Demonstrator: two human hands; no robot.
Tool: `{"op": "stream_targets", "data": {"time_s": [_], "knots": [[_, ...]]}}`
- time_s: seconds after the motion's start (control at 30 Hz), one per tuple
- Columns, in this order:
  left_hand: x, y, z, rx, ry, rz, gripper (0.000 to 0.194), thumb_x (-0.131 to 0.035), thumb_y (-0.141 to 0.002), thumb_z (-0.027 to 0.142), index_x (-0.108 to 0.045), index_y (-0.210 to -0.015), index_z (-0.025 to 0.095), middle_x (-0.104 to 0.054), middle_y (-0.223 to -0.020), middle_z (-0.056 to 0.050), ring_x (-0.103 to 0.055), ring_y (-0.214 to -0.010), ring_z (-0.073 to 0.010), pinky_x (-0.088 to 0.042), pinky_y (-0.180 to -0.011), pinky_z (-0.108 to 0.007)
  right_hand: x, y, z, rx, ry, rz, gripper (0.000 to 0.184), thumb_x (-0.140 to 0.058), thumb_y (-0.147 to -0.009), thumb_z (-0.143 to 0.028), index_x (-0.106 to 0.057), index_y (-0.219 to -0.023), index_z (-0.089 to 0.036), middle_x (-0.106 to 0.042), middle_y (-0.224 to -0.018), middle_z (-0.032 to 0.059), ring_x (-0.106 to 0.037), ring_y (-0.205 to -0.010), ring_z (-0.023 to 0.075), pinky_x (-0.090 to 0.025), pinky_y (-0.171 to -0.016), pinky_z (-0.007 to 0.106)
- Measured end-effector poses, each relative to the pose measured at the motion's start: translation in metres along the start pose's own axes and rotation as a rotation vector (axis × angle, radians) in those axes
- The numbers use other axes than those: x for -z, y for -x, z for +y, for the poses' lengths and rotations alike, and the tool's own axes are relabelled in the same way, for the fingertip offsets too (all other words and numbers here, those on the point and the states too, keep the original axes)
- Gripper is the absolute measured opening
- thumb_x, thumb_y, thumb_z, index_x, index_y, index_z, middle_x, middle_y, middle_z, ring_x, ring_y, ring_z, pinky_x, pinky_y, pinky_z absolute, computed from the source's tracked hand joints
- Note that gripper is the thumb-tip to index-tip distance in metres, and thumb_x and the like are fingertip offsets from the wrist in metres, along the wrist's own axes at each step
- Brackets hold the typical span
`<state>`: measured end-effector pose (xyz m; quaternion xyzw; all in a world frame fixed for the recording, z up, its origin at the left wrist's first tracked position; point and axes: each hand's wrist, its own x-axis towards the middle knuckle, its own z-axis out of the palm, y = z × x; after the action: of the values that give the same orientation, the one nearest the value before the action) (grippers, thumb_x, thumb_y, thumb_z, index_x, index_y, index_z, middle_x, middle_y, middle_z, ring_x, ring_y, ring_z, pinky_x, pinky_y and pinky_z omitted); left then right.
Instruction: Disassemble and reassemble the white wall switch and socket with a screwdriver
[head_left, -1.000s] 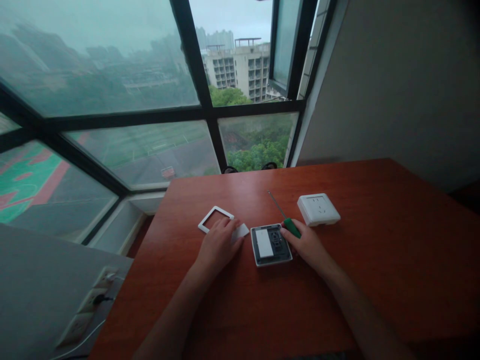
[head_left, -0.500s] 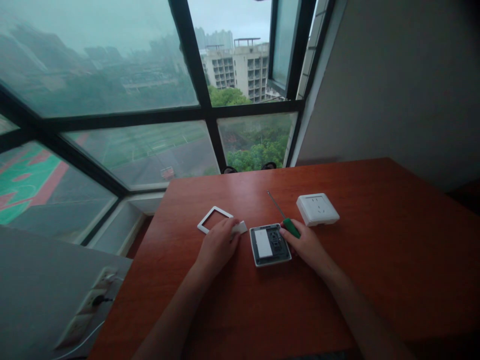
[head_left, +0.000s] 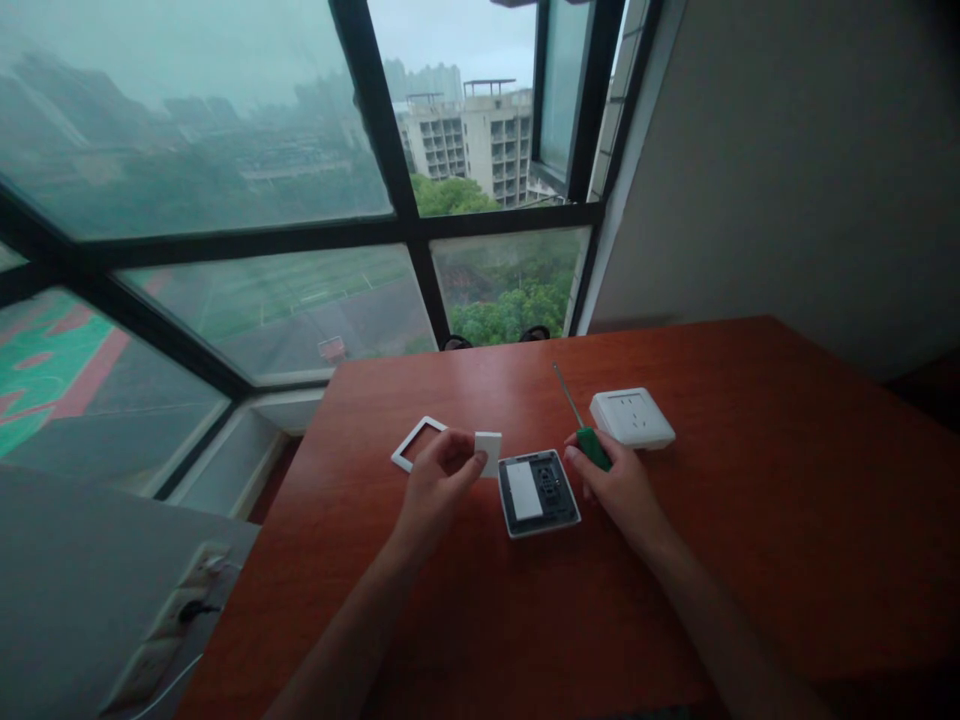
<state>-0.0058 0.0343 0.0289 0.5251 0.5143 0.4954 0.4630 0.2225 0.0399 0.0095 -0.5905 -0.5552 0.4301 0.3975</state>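
Note:
Between thumb and fingers, my left hand (head_left: pixel 442 472) pinches a small white cover plate (head_left: pixel 489 452), held up just left of the opened wall socket (head_left: pixel 540 494). That socket lies on the table with its dark inside exposed and a white panel on its left half. My right hand (head_left: pixel 613 476) grips a screwdriver (head_left: pixel 593 447) by its green handle, the shaft pointing up and away; the hand is beside the socket's right edge. A white square frame (head_left: pixel 409 443) lies behind my left hand, partly hidden by it.
A second white socket (head_left: pixel 634 418), with its cover on, sits on the reddish wooden table (head_left: pixel 720 540) at the right. Large windows rise beyond the far edge. Wall outlets (head_left: pixel 174 612) with plugs and a cable are at lower left.
My left hand has lifted the white cover plate off the table and tilted it upright. My right hand has shifted slightly right, away from the opened socket, with the screwdriver.

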Motion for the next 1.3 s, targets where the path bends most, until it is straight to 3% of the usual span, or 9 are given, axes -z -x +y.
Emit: {"op": "stream_targets", "data": {"time_s": [0.2, 0.37, 0.47, 0.6, 0.73, 0.97, 1.3], "knots": [[-0.03, 0.011, 0.02, 0.088, 0.108, -0.138, 0.019, -0.071, -0.076, 0.028, -0.058, -0.084, 0.017, -0.068, -0.083, -0.002, -0.066, -0.077, -0.0166, -0.053, -0.07, -0.028, -0.004, 0.011, -0.03, 0.07, -0.007, -0.095, 0.034, -0.057, -0.082, -0.054, -0.061, -0.089, -0.021, -0.064, -0.07, 0.0009, -0.055, -0.052, 0.0146, -0.043, -0.046, 0.025], [-0.047, 0.012, 0.025, 0.071, 0.114, -0.211, 0.018, -0.069, -0.079, 0.03, -0.06, -0.085, 0.016, -0.068, -0.083, -0.003, -0.065, -0.074, -0.0155, -0.053, -0.068, -0.026, -0.006, 0.011, -0.038, 0.119, 0.04, -0.066, 0.025, -0.063, -0.077, -0.046, -0.059, -0.08, -0.021, -0.061, -0.069, -0.0002, -0.058, -0.064, 0.0174, -0.045, -0.058, 0.027], [-0.045, 0.01, 0.022, -0.028, 0.018, -0.224, 0.014, -0.065, -0.083, 0.028, -0.062, -0.091, 0.016, -0.069, -0.087, -0.005, -0.066, -0.079, -0.0174, -0.053, -0.072, -0.029, 0.0, 0.005, -0.037, 0.119, 0.06, -0.049, 0.023, -0.061, -0.078, -0.044, -0.057, -0.079, -0.021, -0.06, -0.07, 0.0001, -0.057, -0.065, 0.0175, -0.045, -0.059, 0.027], [-0.03, 0.008, 0.013, -0.195, -0.301, -0.15, 0.01, -0.059, -0.087, 0.025, -0.064, -0.094, 0.019, -0.068, -0.091, -0.005, -0.064, -0.085, -0.0187, -0.052, -0.079, -0.033, 0.011, -0.006, -0.031, 0.085, 0.123, -0.027, 0.022, -0.063, -0.074, -0.042, -0.059, -0.077, -0.021, -0.062, -0.071, 0.0014, -0.057, -0.066, 0.0192, -0.043, -0.06, 0.029], [-0.021, 0.011, 0.005, -0.266, -0.451, -0.156, 0.019, -0.058, -0.086, 0.021, -0.061, -0.104, 0.021, -0.065, -0.104, -0.006, -0.06, -0.099, -0.0219, -0.05, -0.086, -0.037, 0.012, -0.011, -0.022, 0.046, 0.175, -0.082, 0.021, -0.065, -0.071, -0.04, -0.061, -0.075, -0.02, -0.064, -0.069, 0.0008, -0.058, -0.063, 0.019, -0.042, -0.058, 0.029], [-0.04, 0.018, -0.004, -0.257, -0.489, -0.228, 0.036, -0.062, -0.082, 0.019, -0.056, -0.117, 0.018, -0.057, -0.124, -0.012, -0.052, -0.117, -0.0263, -0.041, -0.102, -0.042, 0.0, -0.011, -0.017, 0.089, 0.265, -0.164, 0.017, -0.069, -0.067, -0.034, -0.061, -0.073, -0.02, -0.064, -0.072, 0.0008, -0.057, -0.067, 0.019, -0.04, -0.062, 0.03], [-0.049, 0.007, -0.017, -0.161, -0.341, -0.177, 0.023, -0.057, -0.084, 0.015, -0.062, -0.107, 0.019, -0.065, -0.107, -0.007, -0.06, -0.1, -0.021, -0.046, -0.09, -0.034, -0.003, -0.016, -0.003, 0.083, 0.187, -0.196, 0.022, -0.061, -0.076, -0.035, -0.064, -0.091, -0.018, -0.069, -0.086, 0.0035, -0.062, -0.079, 0.0201, -0.046, -0.069, 0.03]]}}
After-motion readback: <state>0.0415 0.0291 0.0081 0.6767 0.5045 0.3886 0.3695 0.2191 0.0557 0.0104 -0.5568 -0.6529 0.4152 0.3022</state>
